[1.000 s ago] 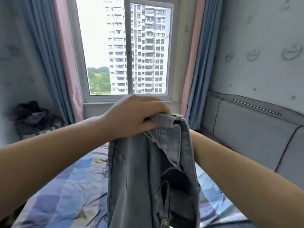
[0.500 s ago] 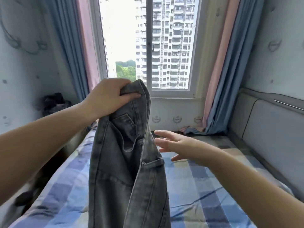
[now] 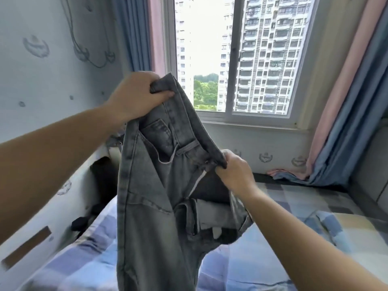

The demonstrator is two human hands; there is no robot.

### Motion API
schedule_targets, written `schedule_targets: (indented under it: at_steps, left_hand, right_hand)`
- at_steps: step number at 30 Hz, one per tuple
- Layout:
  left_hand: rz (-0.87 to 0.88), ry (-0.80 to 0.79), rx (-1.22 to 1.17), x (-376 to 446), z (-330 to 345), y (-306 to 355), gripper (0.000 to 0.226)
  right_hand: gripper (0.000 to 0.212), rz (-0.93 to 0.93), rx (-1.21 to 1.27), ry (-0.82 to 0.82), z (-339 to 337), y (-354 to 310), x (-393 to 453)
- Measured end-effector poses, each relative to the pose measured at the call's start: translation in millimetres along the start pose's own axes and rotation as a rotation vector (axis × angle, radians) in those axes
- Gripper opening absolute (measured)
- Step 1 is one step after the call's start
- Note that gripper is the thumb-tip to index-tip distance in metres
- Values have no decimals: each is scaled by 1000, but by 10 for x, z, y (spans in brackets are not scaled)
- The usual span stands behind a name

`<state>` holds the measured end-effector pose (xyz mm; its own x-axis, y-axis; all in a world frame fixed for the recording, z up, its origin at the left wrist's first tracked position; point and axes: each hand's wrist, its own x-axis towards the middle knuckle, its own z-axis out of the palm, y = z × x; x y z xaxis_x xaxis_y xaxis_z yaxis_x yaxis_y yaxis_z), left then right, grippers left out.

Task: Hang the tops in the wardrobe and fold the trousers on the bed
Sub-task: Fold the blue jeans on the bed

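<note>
Over the checked bed [image 3: 294, 206], my left hand [image 3: 134, 97] and right hand [image 3: 237, 173] are pinching the waistband of the grey jeans [image 3: 151, 196]; heavy, limp denim, likely best gripped there.

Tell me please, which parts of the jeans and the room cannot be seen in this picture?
- Legs of the jeans, head view: cut off by the bottom edge.
- Fingertips of the left hand and right hand: hidden in denim.
- Dark items beside the bed: blurred.
- Wardrobe: out of frame.

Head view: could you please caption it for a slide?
Both hands, left hand and right hand, grip the grey jeans by the waistband above the checked bed.
</note>
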<state>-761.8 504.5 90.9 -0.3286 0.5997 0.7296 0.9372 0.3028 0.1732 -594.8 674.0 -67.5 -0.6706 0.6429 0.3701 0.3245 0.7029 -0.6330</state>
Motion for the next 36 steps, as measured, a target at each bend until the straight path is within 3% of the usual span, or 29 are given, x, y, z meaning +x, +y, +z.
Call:
schedule_targets:
  at_steps: [2, 8, 9, 13, 15, 26, 30, 32, 34, 36]
  left_hand:
    - [-25, 70, 22, 2, -103, -142, 40]
    - [-47, 150, 90, -11, -360, -447, 41]
    - [-55, 155, 93, -14, -396, -486, 41]
    - [-78, 152, 89, -32, -513, -585, 37]
    - [-71, 143, 89, -52, -578, -608, 36]
    - [-104, 190, 178, -356, -1292, -820, 39]
    - [-123, 204, 221, -490, -1546, -938, 36]
    - [-134, 206, 243, -569, -1645, -1012, 38]
    - [-163, 204, 274, -660, -1725, -1114, 39]
    - [-217, 203, 309, -755, -1781, -1253, 40]
  right_hand:
    - [10, 56, -118, -31, -20, 291, 118]
    - [21, 71, -295, -188, 110, 770, 270]
    - [26, 58, -256, -235, 185, 763, 267]
    - [79, 36, -47, -453, 595, 532, 193]
    - [88, 8, -73, -477, 855, 389, 198]
    - [65, -57, -143, -337, 1753, -280, 453]
    - [26, -127, -191, -343, 1897, -411, 523]
    - [20, -118, -229, -350, 1891, -447, 557]
    - [17, -64, -111, -332, 1838, -460, 632]
    - [26, 36, 285, -272, 1710, -511, 733]
